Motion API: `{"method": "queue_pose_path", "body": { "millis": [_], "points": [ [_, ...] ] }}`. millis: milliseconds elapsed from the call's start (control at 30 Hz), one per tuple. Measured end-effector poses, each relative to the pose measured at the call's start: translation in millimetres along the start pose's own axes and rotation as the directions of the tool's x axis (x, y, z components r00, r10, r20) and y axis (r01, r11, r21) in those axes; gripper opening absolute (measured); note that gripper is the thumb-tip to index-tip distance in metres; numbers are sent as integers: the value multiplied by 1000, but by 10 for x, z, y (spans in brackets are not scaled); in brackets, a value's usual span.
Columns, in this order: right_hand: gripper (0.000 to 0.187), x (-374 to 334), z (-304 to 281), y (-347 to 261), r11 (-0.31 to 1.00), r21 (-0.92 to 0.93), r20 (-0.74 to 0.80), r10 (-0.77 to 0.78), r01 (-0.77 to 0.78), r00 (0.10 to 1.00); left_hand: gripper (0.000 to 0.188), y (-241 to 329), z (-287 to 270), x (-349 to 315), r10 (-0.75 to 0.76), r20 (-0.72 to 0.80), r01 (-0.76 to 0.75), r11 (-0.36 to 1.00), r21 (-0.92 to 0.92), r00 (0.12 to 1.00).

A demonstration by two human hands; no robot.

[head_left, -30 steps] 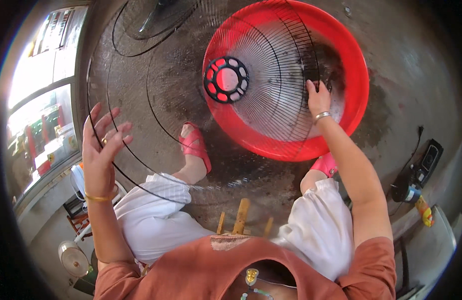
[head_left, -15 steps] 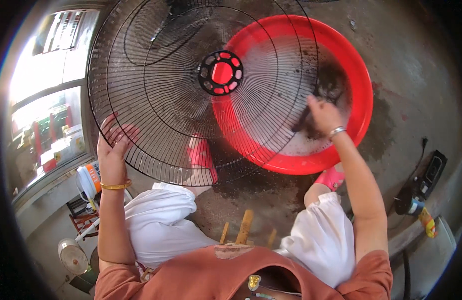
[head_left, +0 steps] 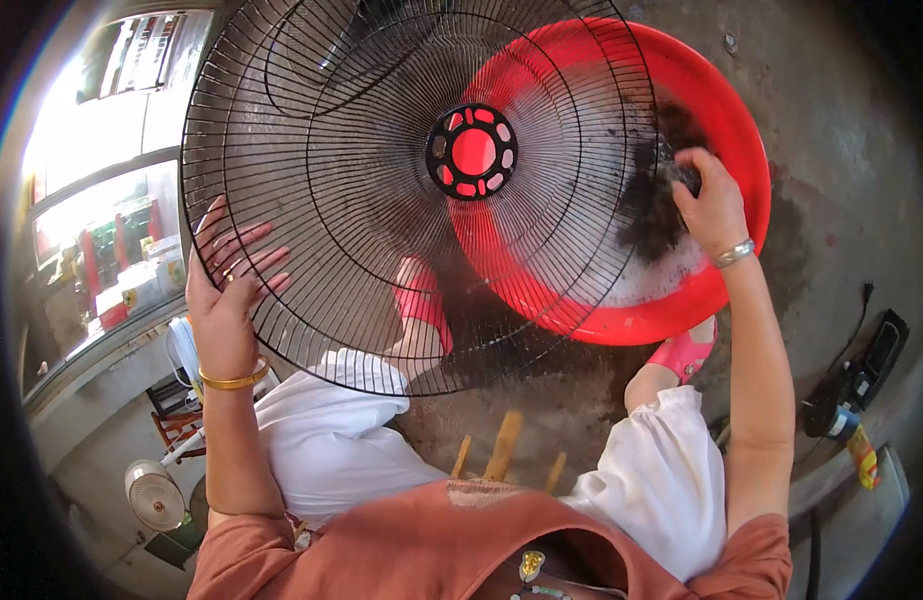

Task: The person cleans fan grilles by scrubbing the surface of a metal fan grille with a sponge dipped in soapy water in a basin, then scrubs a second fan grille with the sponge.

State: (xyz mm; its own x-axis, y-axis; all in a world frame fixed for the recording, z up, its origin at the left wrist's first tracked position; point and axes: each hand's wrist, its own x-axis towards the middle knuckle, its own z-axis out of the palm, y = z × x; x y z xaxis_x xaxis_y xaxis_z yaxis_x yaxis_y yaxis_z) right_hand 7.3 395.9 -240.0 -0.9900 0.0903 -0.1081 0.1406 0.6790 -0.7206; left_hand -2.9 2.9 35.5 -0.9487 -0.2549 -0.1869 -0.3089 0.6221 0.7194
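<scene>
L hand (head_left: 226, 290) is at the lower L edge of a large round black wire fan grille (head_left: 472, 178), fingers spread apart w/ wires crossing them. Grille is tilted above a grey concrete floor (head_left: 581, 385), its R part overlapping a round red plastic basin (head_left: 746, 150) in view; can't tell if the two touch. R hand (head_left: 714, 203) is over the basin's R side, fingers curled, thumb & index a bit apart, w/ a small dark thing btwn; can't tell what it is or if it's gripped. Blurry dark patch (head_left: 646, 215) beside R fingers, white suds (head_left: 641, 280) nearer the rim. Gold-coloured bangle (head_left: 234, 380) on L wrist, silver-coloured one on R. Pink sandals (head_left: 421, 300) on both feet, L one seen thru the wires.
</scene>
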Motion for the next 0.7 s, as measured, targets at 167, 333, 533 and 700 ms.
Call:
{"method": "queue_pose_path", "body": {
  "millis": [167,333,533,700],
  "points": [
    [27,-48,112,-1036,878,350,-92,-314,326,945,66,0,18,-23,-47,22,47,999,4,999],
    [24,-4,719,-1053,860,319,-105,-385,398,917,64,-52,27,-18,-21,60,23,999,-27,998],
    [22,-10,401,-603,975,76,119,-217,209,969,63,-68,12,-40,-36,52,34,999,41,998],
    [27,31,572,-1103,872,308,-100,-368,381,924,64,-63,11,-56,-31,71,32,999,-9,997]
  ]
}}
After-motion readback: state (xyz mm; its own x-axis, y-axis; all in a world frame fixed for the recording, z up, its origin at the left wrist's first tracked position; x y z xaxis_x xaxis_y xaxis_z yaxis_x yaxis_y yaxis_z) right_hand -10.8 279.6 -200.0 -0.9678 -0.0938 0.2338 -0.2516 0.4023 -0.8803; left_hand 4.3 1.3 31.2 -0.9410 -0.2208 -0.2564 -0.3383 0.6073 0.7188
